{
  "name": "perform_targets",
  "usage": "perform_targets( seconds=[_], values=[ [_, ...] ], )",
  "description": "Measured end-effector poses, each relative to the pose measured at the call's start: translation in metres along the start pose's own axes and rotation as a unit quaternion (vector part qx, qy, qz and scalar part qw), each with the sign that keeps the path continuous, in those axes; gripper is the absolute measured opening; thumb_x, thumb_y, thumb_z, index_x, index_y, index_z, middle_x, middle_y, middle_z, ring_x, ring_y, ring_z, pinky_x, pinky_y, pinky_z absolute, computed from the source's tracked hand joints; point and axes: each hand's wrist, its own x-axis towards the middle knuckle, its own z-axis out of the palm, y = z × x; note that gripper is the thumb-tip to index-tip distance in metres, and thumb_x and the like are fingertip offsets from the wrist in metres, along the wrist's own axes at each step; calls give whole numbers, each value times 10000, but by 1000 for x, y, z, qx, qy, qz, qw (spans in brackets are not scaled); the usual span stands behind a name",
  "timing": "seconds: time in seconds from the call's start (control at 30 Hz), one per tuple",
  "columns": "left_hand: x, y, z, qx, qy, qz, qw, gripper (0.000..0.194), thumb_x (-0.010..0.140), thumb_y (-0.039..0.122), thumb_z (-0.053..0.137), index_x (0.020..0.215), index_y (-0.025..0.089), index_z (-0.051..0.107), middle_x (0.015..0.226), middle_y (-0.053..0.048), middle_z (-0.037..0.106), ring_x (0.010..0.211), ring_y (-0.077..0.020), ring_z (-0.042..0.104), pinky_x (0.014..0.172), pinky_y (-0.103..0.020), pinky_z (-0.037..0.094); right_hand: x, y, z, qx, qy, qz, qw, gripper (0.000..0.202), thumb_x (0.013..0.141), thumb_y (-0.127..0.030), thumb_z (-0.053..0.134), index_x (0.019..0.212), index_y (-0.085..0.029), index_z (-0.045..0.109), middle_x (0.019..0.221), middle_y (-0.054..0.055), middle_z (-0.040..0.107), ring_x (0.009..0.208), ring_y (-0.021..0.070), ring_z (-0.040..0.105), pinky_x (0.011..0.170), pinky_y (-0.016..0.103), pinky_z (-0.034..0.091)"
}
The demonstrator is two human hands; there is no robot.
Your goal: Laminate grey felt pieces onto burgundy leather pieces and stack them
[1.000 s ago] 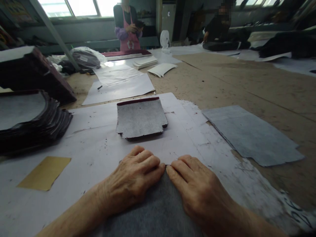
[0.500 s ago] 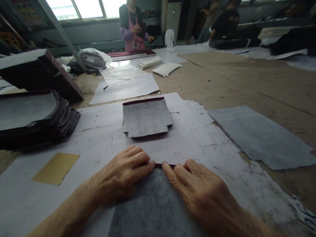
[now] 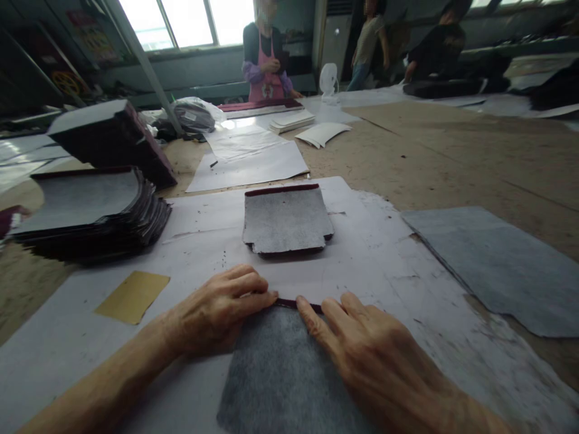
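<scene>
A grey-backed fabric panel (image 3: pixel 283 367) lies in front of me on the white paper, with a dark maroon folded strip along its far edge. My left hand (image 3: pixel 221 310) pinches the left end of that strip between thumb and fingers. On the strip's right part, my right hand (image 3: pixel 366 343) presses with its forefinger and its other fingers curled; the thumb is hidden. Just beyond my hands sits a smaller pile of grey panels (image 3: pixel 287 220), the top one with a maroon folded edge and notched near corners.
At left stand a tall stack of grey panels (image 3: pixel 90 199) and a dark block-like stack (image 3: pixel 117 144). A tan card (image 3: pixel 133 296) lies near my left forearm. More grey sheets (image 3: pixel 497 259) lie at right. A person in a pink apron (image 3: pixel 266 66) stands across the table beside a white fan (image 3: pixel 329 81).
The view has swung left, so things on the table appear further right. My left hand has slid slightly left along the folded edge, and more maroon strip shows between my hands.
</scene>
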Motion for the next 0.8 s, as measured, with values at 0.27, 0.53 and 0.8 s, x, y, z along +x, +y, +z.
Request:
perform_targets(
  seconds=[0.27, 0.53, 0.8],
  values=[
    [-7, 1, 1, 37, -23, -1, 999, 306, 830, 55, 398, 1109, 87, 521, 888, -107, 575, 785, -182, 481, 696, -360, 454, 14, -4, -9, -6, -19, 0, 1000, 597, 560, -29, 506, 1133, -169, 595, 673, 66, 578, 551, 193, 507, 414, 291, 418],
    [-4, 3, 1, 67, -21, 5, 998, 282, 837, 60, 381, 1080, 79, 522, 840, -91, 581, 747, -176, 473, 671, -350, 422, 1, 7, -8, 20, 39, -30, 999, 453, 738, 19, 329, 1080, -106, 597, 739, 96, 610, 630, 200, 554, 498, 310, 477],
    [-4, 2, -1, 74, -45, -4, 996, 265, 840, 77, 373, 1053, 107, 527, 841, -74, 569, 753, -171, 461, 704, -349, 408, -14, 30, -6, 71, 117, -43, 990, 341, 729, 25, 366, 925, -71, 627, 996, 171, 593, 949, 280, 514, 740, 435, 476]
  ],
)
